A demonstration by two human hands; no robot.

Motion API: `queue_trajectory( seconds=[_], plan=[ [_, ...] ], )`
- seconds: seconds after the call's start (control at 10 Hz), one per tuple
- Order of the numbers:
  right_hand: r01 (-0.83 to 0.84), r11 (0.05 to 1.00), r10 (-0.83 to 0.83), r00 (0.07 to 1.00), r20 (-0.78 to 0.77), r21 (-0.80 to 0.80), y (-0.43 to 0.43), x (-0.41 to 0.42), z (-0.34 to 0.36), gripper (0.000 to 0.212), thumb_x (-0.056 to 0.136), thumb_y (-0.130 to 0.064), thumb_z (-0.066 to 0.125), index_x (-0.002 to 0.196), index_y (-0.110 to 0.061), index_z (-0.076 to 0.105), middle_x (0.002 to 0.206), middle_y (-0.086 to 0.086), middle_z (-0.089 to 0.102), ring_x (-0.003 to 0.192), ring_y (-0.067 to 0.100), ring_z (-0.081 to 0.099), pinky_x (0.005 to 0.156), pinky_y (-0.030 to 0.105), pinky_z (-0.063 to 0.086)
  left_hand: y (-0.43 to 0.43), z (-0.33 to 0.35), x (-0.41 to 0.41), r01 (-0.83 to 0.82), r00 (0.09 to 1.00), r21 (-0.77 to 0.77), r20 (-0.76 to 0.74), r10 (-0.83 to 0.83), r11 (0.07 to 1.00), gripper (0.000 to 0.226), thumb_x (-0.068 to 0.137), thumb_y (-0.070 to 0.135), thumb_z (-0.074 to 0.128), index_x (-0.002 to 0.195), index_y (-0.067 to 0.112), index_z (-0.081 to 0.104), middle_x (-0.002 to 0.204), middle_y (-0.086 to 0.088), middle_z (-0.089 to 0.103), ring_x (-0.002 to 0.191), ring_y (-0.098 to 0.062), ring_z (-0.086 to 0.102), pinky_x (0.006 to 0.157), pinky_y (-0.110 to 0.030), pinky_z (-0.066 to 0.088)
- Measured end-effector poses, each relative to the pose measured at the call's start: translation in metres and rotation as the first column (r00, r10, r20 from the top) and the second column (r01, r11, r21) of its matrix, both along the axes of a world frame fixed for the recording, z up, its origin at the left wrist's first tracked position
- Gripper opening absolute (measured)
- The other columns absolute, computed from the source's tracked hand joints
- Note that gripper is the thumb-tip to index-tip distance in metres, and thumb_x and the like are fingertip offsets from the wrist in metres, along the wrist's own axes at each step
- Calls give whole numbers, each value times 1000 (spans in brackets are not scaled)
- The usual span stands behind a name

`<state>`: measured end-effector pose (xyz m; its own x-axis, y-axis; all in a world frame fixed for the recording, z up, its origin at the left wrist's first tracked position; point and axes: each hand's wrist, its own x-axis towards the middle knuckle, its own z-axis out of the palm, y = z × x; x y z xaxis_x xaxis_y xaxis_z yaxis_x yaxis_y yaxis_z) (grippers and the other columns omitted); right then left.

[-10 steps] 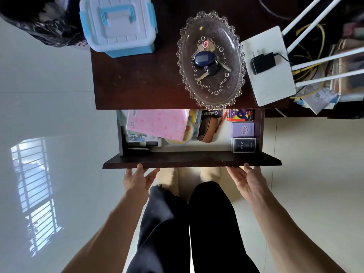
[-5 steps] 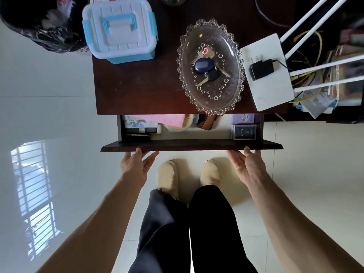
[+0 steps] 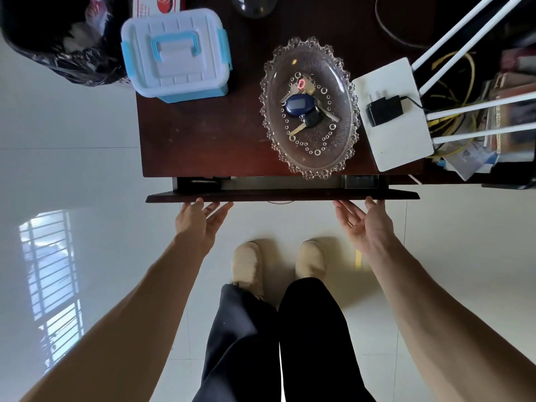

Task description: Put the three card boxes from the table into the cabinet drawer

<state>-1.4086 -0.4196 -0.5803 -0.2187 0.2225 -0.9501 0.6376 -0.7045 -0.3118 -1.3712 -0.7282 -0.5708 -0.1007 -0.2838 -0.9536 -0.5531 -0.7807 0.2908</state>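
The dark wooden drawer [image 3: 282,195] sticks out only a narrow strip from under the cabinet top [image 3: 203,140]. At the strip's right end a sliver of one dark card box [image 3: 359,181] shows; the other card boxes are hidden under the top. My left hand [image 3: 201,220] rests its fingertips against the drawer front near its left end, palm open. Near the right end my right hand [image 3: 367,221] does the same, fingers spread. Neither hand holds anything.
On the cabinet top stand a white-and-blue lidded plastic box [image 3: 177,55], a glass dish [image 3: 309,108] holding keys, and a white router [image 3: 393,114] with a black plug. A black bin bag [image 3: 58,39] sits at left, cluttered shelves at right. My feet [image 3: 278,262] stand below the drawer.
Both hands have pushed the drawer inward. Three card boxes and other contents showed a second ago; now only a thin strip of the drawer remains out.
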Motion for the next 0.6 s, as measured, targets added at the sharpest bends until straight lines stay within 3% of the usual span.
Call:
queue_trajectory(
  seconds=[0.2, 0.4, 0.5, 0.6],
  plan=[
    [32, 998, -35, 998, -54, -54, -1, -23, 7, 37, 105, -18, 37, 139, -27, 49, 116, 32, 68, 101, 43, 74, 87, 44, 60, -4, 7, -23, -100, 993, 46, -60, 103, 994, 49, 102, 34, 40, 149, 25, 30, 124, -27, 58, 88, -45, 73, 85, -50, 60],
    [46, 998, -47, 998, -32, -33, -8, -41, 10, 27, 96, -5, 37, 109, -3, 60, 125, 28, 67, 103, 40, 74, 89, 42, 60, -4, 9, -44, -118, 988, 33, -100, 121, 992, 53, 98, 52, 39, 144, 24, 39, 123, -24, 60, 96, -41, 72, 86, -48, 60],
    [37, 999, -37, 999, -22, -21, -15, -45, 13, 48, 85, 5, 37, 128, -6, 56, 131, 22, 65, 101, 35, 75, 80, 39, 62, -7, 10, -51, -77, 993, 30, -84, 79, 997, 51, 97, 52, 42, 139, 23, 44, 121, -22, 63, 92, -38, 74, 83, -46, 61],
    [-33, 999, 33, 999, -36, -7, -17, -40, 26, 39, 89, -3, 47, 125, -11, 58, 138, 12, 63, 101, 26, 76, 82, 34, 59, -6, 14, -46, -55, 996, 34, -73, 58, 998, 41, 97, 49, 43, 127, 21, 52, 118, -20, 66, 89, -33, 75, 78, -41, 63]
  ],
)
